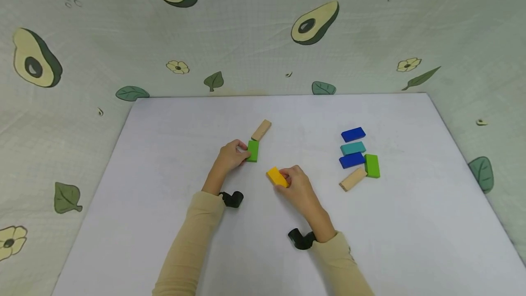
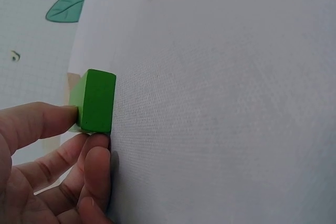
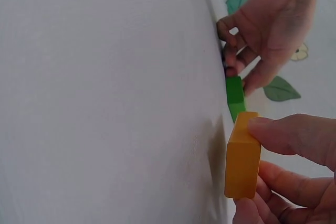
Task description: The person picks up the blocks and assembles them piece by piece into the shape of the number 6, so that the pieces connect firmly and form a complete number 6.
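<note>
My left hand (image 1: 232,155) holds a green block (image 1: 252,151) between thumb and fingers on the white table. In the left wrist view the thumb presses one side of this green block (image 2: 98,100), and curled fingers lie at its lower end. The far end of the green block meets a natural wood block (image 1: 261,130) set at an angle. To the right, my right hand (image 1: 299,190) pinches a yellow block (image 1: 277,177). The right wrist view shows the thumb on top of the yellow block (image 3: 242,169), fingers beneath, and a shadow on the table beside it.
On the right of the table (image 1: 411,223) lies a group of blocks: a dark blue block (image 1: 353,134), a teal block (image 1: 353,148), a second dark blue block (image 1: 351,160), another green block (image 1: 372,166) and another wood block (image 1: 353,179). An avocado-print cloth (image 1: 255,22) hangs behind.
</note>
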The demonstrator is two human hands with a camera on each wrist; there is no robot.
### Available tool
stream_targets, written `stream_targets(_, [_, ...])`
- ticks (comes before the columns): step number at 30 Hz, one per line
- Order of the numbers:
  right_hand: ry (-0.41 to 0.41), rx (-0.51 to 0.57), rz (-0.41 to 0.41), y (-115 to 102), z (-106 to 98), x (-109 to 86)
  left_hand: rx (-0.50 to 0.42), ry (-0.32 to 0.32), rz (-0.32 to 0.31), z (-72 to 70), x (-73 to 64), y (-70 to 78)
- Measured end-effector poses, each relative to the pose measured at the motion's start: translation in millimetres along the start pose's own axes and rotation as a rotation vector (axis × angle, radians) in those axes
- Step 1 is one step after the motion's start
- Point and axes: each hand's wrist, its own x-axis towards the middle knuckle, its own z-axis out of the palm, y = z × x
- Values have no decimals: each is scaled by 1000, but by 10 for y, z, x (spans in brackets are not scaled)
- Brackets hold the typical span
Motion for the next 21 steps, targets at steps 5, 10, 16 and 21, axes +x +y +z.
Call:
stream_targets(5, [-6,-2,-15,-37,63,19,0,-1,-1,-4,2,6])
stream_targets(10, [-9,9,-16,-61,104,22,4,-1,-9,-1,0,8])
stream_targets(16, [9,36,-41,-46,158,46,6,0,-11,2,7,8])
stream_targets(21, [19,40,-78,-60,200,88,13,1,-18,11,25,4])
